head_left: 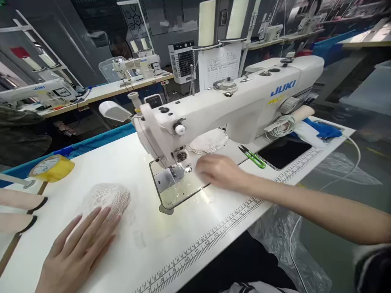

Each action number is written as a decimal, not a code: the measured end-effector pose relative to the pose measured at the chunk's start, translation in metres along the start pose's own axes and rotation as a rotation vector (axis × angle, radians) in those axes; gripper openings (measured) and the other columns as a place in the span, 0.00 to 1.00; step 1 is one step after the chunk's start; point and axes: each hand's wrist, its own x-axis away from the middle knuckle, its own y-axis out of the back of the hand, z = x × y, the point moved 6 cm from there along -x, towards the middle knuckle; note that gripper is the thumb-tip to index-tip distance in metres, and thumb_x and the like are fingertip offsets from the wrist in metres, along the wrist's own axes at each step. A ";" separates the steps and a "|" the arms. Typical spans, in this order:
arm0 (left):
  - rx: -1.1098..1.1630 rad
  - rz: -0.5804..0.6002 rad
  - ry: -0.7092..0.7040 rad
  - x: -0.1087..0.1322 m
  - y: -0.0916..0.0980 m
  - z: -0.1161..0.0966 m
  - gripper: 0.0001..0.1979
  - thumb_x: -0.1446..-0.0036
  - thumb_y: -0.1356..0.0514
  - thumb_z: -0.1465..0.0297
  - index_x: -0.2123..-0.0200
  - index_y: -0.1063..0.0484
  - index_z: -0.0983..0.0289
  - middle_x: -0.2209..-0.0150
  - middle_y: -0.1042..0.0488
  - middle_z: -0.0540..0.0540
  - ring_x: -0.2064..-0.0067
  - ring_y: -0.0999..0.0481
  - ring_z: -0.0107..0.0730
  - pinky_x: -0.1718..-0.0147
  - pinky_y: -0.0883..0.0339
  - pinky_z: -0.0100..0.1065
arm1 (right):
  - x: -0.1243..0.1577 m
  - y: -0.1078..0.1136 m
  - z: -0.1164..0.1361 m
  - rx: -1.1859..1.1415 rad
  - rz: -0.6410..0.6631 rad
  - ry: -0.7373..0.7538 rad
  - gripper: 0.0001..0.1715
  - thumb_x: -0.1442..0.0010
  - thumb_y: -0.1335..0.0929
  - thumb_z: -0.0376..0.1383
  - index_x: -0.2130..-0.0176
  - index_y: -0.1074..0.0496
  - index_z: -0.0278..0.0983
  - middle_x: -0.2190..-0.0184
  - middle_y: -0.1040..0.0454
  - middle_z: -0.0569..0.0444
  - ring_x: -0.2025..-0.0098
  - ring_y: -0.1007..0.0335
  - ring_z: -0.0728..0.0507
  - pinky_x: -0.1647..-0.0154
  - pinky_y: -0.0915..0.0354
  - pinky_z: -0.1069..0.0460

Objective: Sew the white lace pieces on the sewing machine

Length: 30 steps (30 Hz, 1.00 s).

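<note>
My left hand (pixel 82 246) lies flat on the white table with its fingers stretched out. Its fingertips touch the lower edge of a cream lace piece (pixel 106 197), rounded like a cup. Just right of the needle area of the white sewing machine (pixel 226 106), my right hand (pixel 218 173) is closed with curled fingers, somewhat blurred. Whatever it may hold is hidden. Right behind that hand, under the machine's arm, rests a second cream lace piece (pixel 209 141). The metal needle plate (pixel 168 179) shows to the left of my right hand.
Green-handled thread snips (pixel 253 156) lie beside a dark phone (pixel 284 152) on the right. A yellow tape roll (pixel 52 167) and two peach-coloured rolls (pixel 18 211) are at the left. A printed ruler (pixel 207 240) runs along the front edge. A coiled cable (pixel 281 127) sits at the machine's right end.
</note>
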 end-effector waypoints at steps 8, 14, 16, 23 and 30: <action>0.165 0.001 -0.234 -0.073 0.003 -0.058 0.20 0.41 0.37 0.74 0.45 0.29 0.62 0.42 0.29 0.59 0.41 0.30 0.42 0.37 0.42 0.43 | -0.013 0.010 -0.084 0.088 -0.085 -0.285 0.10 0.39 0.33 0.41 0.66 0.30 0.36 0.63 0.27 0.47 0.60 0.32 0.39 0.62 0.40 0.47; 0.380 0.035 -0.145 -0.110 -0.007 -0.095 0.18 0.38 0.42 0.74 0.44 0.31 0.65 0.45 0.27 0.59 0.42 0.29 0.43 0.45 0.35 0.43 | -0.013 0.015 -0.055 0.024 -0.011 -0.174 0.06 0.40 0.37 0.31 0.67 0.30 0.36 0.63 0.27 0.47 0.59 0.32 0.41 0.60 0.40 0.48; 0.456 0.091 -0.047 -0.119 -0.015 -0.097 0.19 0.36 0.45 0.74 0.42 0.34 0.64 0.44 0.28 0.58 0.42 0.30 0.41 0.46 0.34 0.41 | -0.008 0.013 -0.028 -0.018 0.061 -0.109 0.07 0.41 0.37 0.29 0.69 0.31 0.36 0.67 0.26 0.49 0.66 0.32 0.43 0.66 0.39 0.49; 0.661 0.166 0.271 -0.129 -0.048 -0.095 0.15 0.32 0.51 0.71 0.46 0.33 0.60 0.47 0.27 0.56 0.46 0.28 0.38 0.51 0.31 0.42 | 0.018 -0.005 0.068 -0.540 0.326 0.169 0.07 0.40 0.34 0.32 0.70 0.29 0.39 0.73 0.25 0.60 0.73 0.30 0.49 0.74 0.36 0.53; 0.706 0.159 0.387 -0.128 -0.053 -0.097 0.12 0.34 0.47 0.70 0.50 0.30 0.59 0.50 0.26 0.55 0.48 0.28 0.40 0.52 0.31 0.45 | -0.039 0.009 -0.053 -0.251 -0.190 -0.223 0.15 0.37 0.38 0.25 0.54 0.27 0.37 0.51 0.26 0.50 0.46 0.33 0.42 0.44 0.36 0.44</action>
